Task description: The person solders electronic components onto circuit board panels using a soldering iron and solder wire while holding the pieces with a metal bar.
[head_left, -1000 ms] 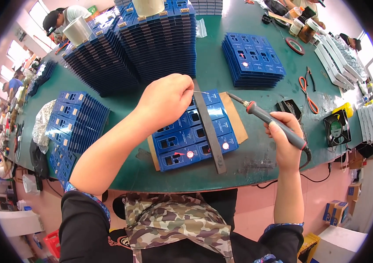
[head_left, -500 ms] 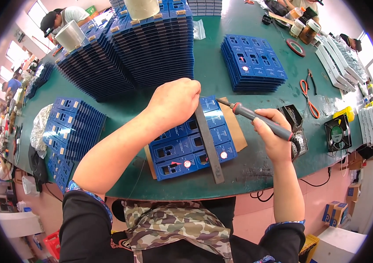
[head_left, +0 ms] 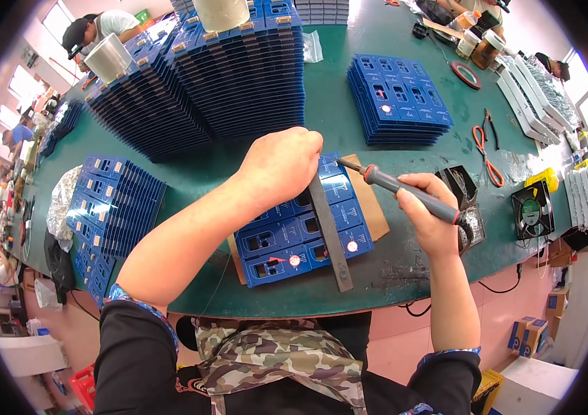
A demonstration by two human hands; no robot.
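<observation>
Gripped in the right hand (head_left: 433,213), a grey soldering iron (head_left: 392,184) slants its tip toward the blue circuit board (head_left: 287,232), which lies flat under the left hand (head_left: 283,164), a dark bar (head_left: 330,232) across it.

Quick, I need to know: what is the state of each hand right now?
Left hand: closed, near the dark bar; what it holds cannot be told.
Right hand: closed, holding the soldering iron.

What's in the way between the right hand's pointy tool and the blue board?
Nothing visible. The right hand holds the soldering iron with its tip by the far right corner of the blue board; whether it touches, I can't tell. The dark bar lies across the board, left of the tip.
</observation>
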